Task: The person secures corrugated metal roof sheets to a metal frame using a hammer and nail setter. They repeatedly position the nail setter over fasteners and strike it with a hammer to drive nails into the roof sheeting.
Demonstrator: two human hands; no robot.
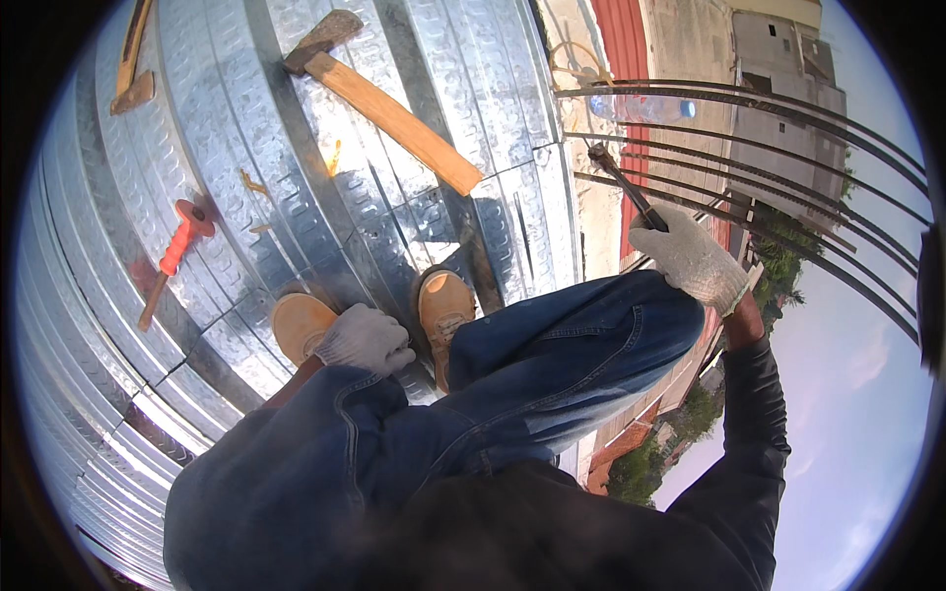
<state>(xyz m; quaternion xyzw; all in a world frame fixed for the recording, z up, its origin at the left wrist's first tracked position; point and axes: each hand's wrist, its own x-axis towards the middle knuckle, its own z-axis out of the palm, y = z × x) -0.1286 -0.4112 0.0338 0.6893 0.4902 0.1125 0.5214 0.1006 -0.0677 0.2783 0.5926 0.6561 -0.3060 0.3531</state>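
Observation:
My left hand [363, 340], in a whitish work glove, hangs by my left knee, just above my tan shoe [302, 327]. Its fingers are curled in, and nothing sticks out of them. My right hand [695, 258], gloved too, is closed around the black handle of a dark metal hand tool [623, 179] with a knobby end, beside my right knee. That end points at the bases of the ribbed steel bars [749, 153]. A hatchet-shaped tool with a wooden handle [394, 118] lies ahead on the metal decking [227, 128]. A chisel with a red grip [175, 248] lies to the left.
Another wooden-handled hammer [132, 84] lies at the far left. A clear plastic bottle [645, 108] rests behind the bars at the concrete edge [596, 217]. Red corrugated sheet [623, 44], buildings [788, 89] and trees lie beyond. Small yellowish scraps [254, 183] dot the deck.

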